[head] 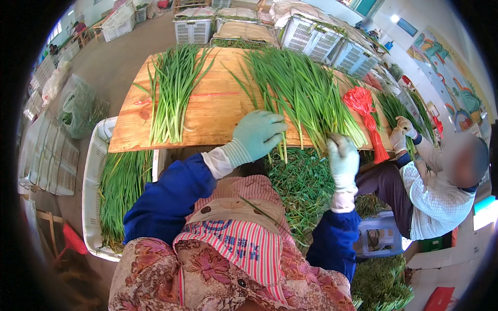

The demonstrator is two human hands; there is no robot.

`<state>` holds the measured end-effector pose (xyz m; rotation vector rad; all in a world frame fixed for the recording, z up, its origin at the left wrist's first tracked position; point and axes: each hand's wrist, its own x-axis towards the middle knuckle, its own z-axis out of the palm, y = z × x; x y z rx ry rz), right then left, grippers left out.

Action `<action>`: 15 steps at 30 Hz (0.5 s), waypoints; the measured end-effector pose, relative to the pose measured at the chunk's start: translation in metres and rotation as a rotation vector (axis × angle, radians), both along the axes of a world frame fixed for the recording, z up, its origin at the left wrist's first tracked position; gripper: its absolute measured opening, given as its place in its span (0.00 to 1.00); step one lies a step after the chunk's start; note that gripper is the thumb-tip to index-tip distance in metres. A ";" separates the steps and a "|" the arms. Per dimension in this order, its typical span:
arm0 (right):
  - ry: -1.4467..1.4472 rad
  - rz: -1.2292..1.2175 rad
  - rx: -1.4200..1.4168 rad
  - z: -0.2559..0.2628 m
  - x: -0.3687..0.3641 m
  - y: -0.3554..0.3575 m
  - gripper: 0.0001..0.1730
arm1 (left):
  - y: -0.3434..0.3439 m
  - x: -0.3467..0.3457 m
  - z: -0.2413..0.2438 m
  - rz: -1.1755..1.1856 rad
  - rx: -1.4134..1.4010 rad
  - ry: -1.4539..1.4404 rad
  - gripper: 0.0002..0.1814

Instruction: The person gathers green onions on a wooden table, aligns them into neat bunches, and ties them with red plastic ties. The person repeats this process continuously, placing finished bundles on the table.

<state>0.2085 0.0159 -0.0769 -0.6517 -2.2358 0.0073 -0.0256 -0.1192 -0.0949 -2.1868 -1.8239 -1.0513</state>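
Observation:
My left hand [260,134], in a pale green knitted glove, is over the near edge of the wooden table [218,112], next to a few separate green stalks; whether it grips one is unclear. My right hand [343,155], in a like glove, has its fingers closed at the stem ends of a large spread pile of leafy greens [301,85], like garlic chives; what it pinches is mostly hidden. A smaller bunch of greens [171,97] lies at the table's left, beside a red strip [214,94]. A bundle of red plastic ties [365,112] lies right of the pile.
A white crate of greens [90,186] stands at the lower left. Loose green trimmings [301,186] lie below the table edge. At the right a gloved co-worker [435,194] sits handling greens, near a blue plastic stool [379,235]. Stacked crates [311,39] stand behind the table.

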 end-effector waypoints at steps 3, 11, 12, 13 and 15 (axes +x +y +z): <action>-0.404 -0.252 0.104 -0.014 -0.039 -0.003 0.12 | 0.030 0.003 -0.008 -0.024 0.146 0.137 0.17; -0.084 -0.279 0.084 -0.043 -0.041 0.009 0.08 | 0.026 -0.014 -0.012 0.044 -0.174 0.317 0.17; 0.043 -0.198 -0.004 -0.048 -0.032 0.025 0.10 | 0.021 -0.014 -0.009 0.052 -0.166 0.300 0.16; 0.122 -0.189 -0.106 -0.047 -0.027 0.030 0.12 | 0.019 -0.014 -0.008 0.061 -0.154 0.284 0.16; 0.264 -0.120 -0.190 -0.055 -0.025 0.039 0.13 | 0.017 -0.015 -0.010 0.063 -0.142 0.271 0.15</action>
